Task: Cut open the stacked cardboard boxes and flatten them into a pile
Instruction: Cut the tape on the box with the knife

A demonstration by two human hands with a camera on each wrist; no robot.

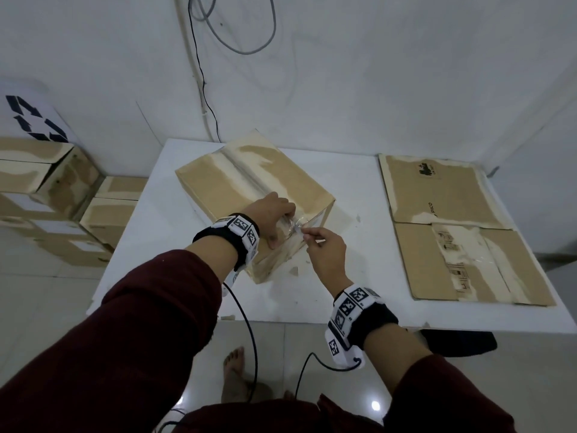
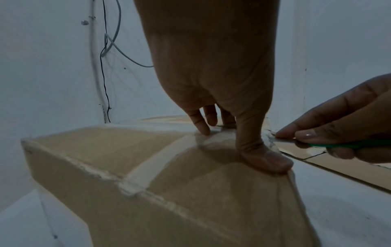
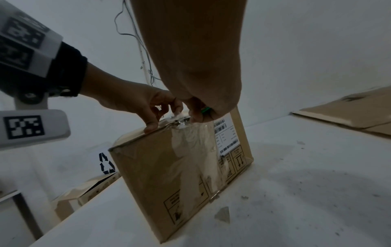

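Observation:
A taped cardboard box (image 1: 249, 189) stands on the white table (image 1: 359, 276), with a label on its near side (image 3: 226, 135). My left hand (image 1: 274, 214) holds its near top edge: bent fingertips (image 2: 203, 128) press the tape seam and the thumb (image 2: 266, 160) hooks over the edge. My right hand (image 1: 324, 248) pinches a small green-handled cutter (image 2: 349, 144). Its blade tip sits in crumpled clear tape (image 3: 182, 122) at the top edge, just right of the left fingers. The blade itself is mostly hidden.
Flattened cardboard (image 1: 452, 229) lies on the table's right side. Several closed boxes (image 1: 46, 198) are stacked on the floor at the left. Cables (image 1: 203, 89) hang down the wall behind. Scraps of tape dot the table near the box (image 3: 222, 215).

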